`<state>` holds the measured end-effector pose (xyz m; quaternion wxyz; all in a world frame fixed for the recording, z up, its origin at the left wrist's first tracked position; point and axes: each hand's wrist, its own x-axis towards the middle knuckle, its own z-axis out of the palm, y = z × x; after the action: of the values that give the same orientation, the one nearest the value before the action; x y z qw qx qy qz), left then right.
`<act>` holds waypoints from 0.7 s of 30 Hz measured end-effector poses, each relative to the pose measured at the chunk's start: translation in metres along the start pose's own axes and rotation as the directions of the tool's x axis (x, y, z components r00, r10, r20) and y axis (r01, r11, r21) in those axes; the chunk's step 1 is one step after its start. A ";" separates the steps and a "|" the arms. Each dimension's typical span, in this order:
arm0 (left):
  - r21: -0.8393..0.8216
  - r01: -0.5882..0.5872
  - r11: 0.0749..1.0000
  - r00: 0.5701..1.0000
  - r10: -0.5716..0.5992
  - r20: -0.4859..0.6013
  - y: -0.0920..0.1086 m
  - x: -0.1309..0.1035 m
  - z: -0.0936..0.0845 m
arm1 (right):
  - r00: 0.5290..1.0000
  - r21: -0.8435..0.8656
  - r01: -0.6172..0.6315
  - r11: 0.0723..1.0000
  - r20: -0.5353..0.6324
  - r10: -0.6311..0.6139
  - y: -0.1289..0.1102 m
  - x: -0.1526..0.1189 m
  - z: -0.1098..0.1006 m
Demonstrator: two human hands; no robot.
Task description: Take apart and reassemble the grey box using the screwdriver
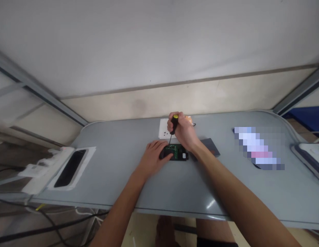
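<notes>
A small black device with an exposed green circuit board (pixel 176 151) lies flat near the middle of the table. My left hand (pixel 157 153) grips its left end, thumb on top and fingers along the far side. A screwdriver (pixel 174 124) with a black handle and yellow end cap is wrapped in my right hand (pixel 183 128). Its thin shaft points down, and the tip meets the board's upper left part or sits just over it. Behind the device, several tiny dark screws (pixel 165 133) rest on a white sheet (pixel 162 127), partly hidden by my right hand.
Under my right forearm lies a dark flat panel (pixel 211 146). A blurred-out object (pixel 257 149) is on the right, near a white and dark device (pixel 310 154) at the edge. On the left, a black phone-like slab (pixel 70 168) lies beside a white power strip (pixel 47 171) with plugs.
</notes>
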<state>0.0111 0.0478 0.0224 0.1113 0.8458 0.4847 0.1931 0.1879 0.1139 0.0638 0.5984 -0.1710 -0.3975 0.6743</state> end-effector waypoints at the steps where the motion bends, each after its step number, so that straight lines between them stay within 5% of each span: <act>1: -0.003 0.001 1.000 1.000 -0.001 0.002 0.000 0.000 0.000 | 1.000 0.013 0.019 1.000 -0.017 -0.018 0.002 0.000 0.001; 21: -0.013 0.012 1.000 1.000 -0.012 0.012 0.001 0.000 0.001 | 0.998 -0.067 0.042 0.997 -0.045 -0.045 0.002 -0.003 0.002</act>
<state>0.0121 0.0476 0.0221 0.1207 0.8433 0.4878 0.1906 0.1858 0.1100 0.0632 0.6162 -0.1974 -0.4091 0.6434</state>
